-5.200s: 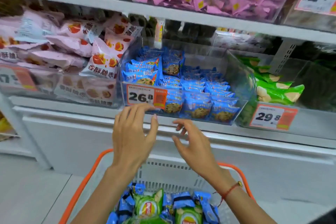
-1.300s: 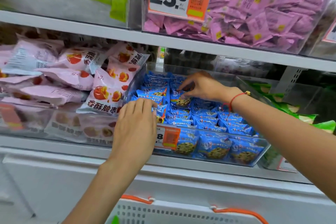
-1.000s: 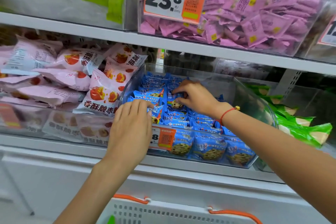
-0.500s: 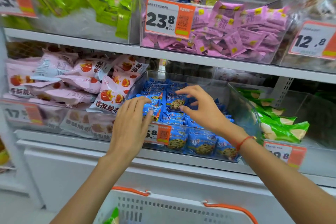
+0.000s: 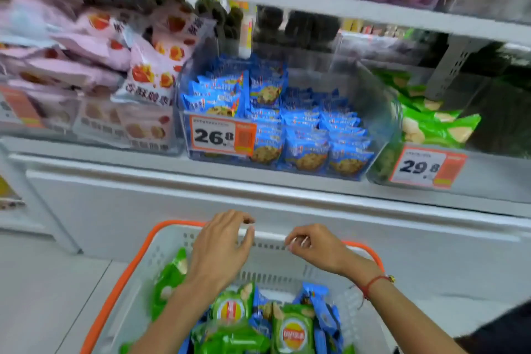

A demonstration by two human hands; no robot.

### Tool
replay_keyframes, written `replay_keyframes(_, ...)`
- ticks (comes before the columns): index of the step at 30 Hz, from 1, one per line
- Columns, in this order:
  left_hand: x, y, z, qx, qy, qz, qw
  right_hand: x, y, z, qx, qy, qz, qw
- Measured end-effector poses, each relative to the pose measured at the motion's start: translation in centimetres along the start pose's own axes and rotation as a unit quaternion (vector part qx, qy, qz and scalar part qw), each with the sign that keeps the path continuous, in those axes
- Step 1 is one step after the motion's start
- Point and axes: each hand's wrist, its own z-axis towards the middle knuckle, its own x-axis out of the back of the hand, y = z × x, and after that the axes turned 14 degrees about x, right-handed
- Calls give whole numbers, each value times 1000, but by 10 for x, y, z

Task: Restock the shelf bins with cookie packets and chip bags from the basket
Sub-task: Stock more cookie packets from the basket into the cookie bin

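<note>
Both hands hover empty with loosely curled fingers over the far end of the basket [image 5: 138, 264], left hand [image 5: 218, 250] nearer the chip bags [image 5: 232, 307] and cookie packets [image 5: 321, 304] just below.

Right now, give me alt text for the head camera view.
Two empty hands, left hand and right hand, hover over a white basket of green chip bags and blue cookie packets, below a clear shelf bin of matching cookie packets.

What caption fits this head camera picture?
Both hands hover over the basket below the cookie bin.
</note>
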Motion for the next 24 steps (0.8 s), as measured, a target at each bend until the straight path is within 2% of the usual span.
replay_keyframes(3, -24, -21, -18, 33, -123, 92, 988, -39, 31, -19, -66, -73, 8, 995)
replay_keyframes(6, -43, -39, -33, 42, -218, 171, 960, -70, 48, -31, -108, -139, 27, 984)
replay_keyframes(10, -66, -68, -54, 76, -359, 220, 904, -107, 61, -32, -131, -171, 8, 976)
replay_keyframes(13, -83, -81, -68, 83, -450, 218, 862, -132, 66, -26, -128, -178, -1, 976)
replay_keyframes(17, -90, -86, -61, 126, -504, 165, 839, -159, 72, -13, -124, -196, -15, 973)
replay_keyframes(21, -92, -84, -44, 155, -543, 172, 807, -185, 74, -1, -132, -215, -77, 965)
replay_keyframes(24, -98, -88, -44, 187, -543, 154, 804, -203, 72, 1, -118, -192, -119, 967)
